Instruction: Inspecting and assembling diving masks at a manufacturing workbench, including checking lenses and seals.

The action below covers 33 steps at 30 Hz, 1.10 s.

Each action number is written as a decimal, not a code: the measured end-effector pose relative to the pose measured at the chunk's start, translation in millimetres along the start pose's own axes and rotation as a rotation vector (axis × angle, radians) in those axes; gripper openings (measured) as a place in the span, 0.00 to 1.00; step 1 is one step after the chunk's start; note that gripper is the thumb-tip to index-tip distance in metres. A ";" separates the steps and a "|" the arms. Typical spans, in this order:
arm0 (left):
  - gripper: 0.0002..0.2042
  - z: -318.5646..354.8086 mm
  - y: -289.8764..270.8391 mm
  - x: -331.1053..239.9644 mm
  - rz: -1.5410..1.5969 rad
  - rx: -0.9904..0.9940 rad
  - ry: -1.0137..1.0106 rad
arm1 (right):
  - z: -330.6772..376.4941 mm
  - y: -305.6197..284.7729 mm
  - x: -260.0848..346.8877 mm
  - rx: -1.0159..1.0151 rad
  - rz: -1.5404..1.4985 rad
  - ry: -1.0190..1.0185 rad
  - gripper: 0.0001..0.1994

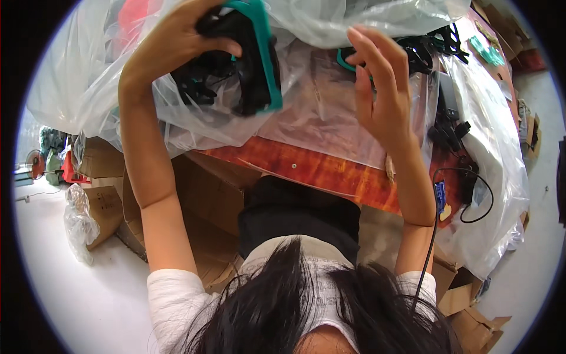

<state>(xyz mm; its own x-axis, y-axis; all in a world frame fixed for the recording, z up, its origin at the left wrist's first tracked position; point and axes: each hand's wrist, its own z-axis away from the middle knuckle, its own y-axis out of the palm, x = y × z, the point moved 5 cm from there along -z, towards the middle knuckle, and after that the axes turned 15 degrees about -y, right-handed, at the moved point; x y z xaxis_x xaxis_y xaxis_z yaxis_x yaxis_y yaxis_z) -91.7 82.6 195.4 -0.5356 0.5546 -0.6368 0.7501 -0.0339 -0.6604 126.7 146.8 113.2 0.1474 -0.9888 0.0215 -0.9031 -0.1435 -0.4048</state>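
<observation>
Looking down from the head camera: a reddish-brown wooden tabletop (330, 171), mostly draped in clear plastic sheeting (330, 118). White floor (88, 295) around it; flattened cardboard boxes (200, 206) lie under and beside the tabletop, with more cardboard at lower right.

Left hand (171, 47): its grip is clamped on a black-and-teal device (253, 59), raised above the tabletop and pressed against a clear plastic bag (88, 76). Right hand (383, 88): fingers spread apart, holding nothing, hovering just beside the sheeting near a teal ring-shaped part (344, 60).

Hidden or unclear: the device's upper end is cut off by the frame edge; a black part behind it is blurred by the plastic, possibly a strap. A tangle of black pieces (436, 44) at upper right cannot be counted. Dark hair (306, 307) covers the lower view.

Counts: two hands, one held device, one black cable (471, 194) looping at the right edge of the tabletop.
</observation>
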 end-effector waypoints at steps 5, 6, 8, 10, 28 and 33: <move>0.40 -19.9 65.4 28.3 -0.025 0.397 -0.124 | -11.4 -5.4 9.0 0.358 -0.116 -0.044 0.35; 0.42 -29.3 84.3 30.9 0.087 0.484 -0.140 | -7.0 -12.4 11.2 0.386 -0.169 -0.040 0.32; 0.45 -40.5 113.6 43.4 0.073 0.517 -0.222 | 7.4 -31.9 9.7 0.285 -0.143 -0.021 0.23; 0.42 -47.9 130.8 54.2 0.126 0.335 -0.279 | 36.4 -49.9 6.7 0.203 -0.043 0.094 0.19; 0.44 42.5 193.4 6.4 -0.257 -0.516 -0.208 | 116.7 -86.0 54.8 -0.080 0.421 0.292 0.14; 0.48 45.3 197.3 18.8 -0.095 -0.435 -0.169 | 113.7 -83.3 51.0 -0.105 0.304 0.476 0.09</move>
<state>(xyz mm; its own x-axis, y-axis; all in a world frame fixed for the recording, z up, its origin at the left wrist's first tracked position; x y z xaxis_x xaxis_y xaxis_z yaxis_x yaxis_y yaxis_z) 28.6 48.6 35.1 -0.6379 0.3944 -0.6615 0.7685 0.3812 -0.5139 255.3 113.0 44.1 -0.3008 -0.8918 0.3378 -0.9153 0.1705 -0.3649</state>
